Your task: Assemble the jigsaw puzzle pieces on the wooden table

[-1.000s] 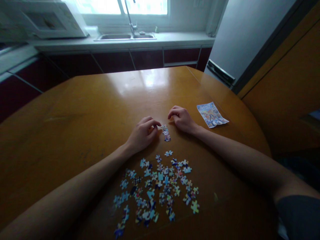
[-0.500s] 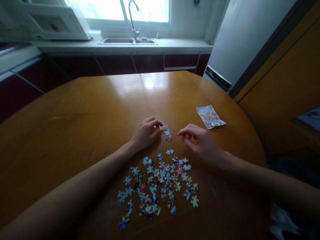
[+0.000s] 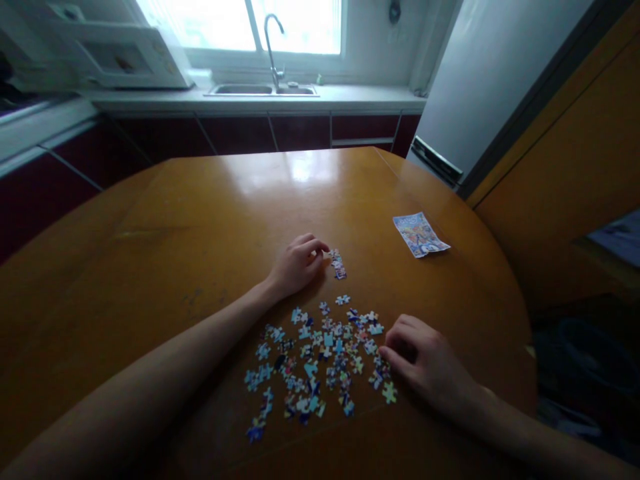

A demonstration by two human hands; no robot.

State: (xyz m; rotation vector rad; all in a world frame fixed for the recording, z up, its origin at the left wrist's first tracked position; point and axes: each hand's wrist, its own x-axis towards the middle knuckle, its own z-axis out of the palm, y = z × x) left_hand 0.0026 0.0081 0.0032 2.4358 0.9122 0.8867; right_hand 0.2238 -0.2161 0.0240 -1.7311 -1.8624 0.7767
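Observation:
A short strip of joined jigsaw puzzle pieces (image 3: pixel 339 264) lies on the wooden table. My left hand (image 3: pixel 301 263) rests beside it, its bent index finger and thumb closed at the strip's upper left end. My right hand (image 3: pixel 425 357) hovers low at the right edge of a spread of loose jigsaw puzzle pieces (image 3: pixel 327 340). Its fingers are curled, with a gap between thumb and index finger, and no piece shows in them. One yellow-green puzzle piece (image 3: pixel 389 392) sits just below my right fingertips. Another loose piece (image 3: pixel 343 300) lies between the strip and the spread.
A creased printed picture sheet (image 3: pixel 421 235) lies at the right of the wooden table (image 3: pixel 200 207). Beyond the table's far edge are a counter with a sink (image 3: pixel 245 89) and faucet, a white microwave (image 3: pixel 125 57), and a fridge (image 3: pixel 490 80) at the right.
My right hand has moved back toward me, from beside the joined strip to the right edge of the loose pieces. My left hand stays at the strip. The view has shifted slightly.

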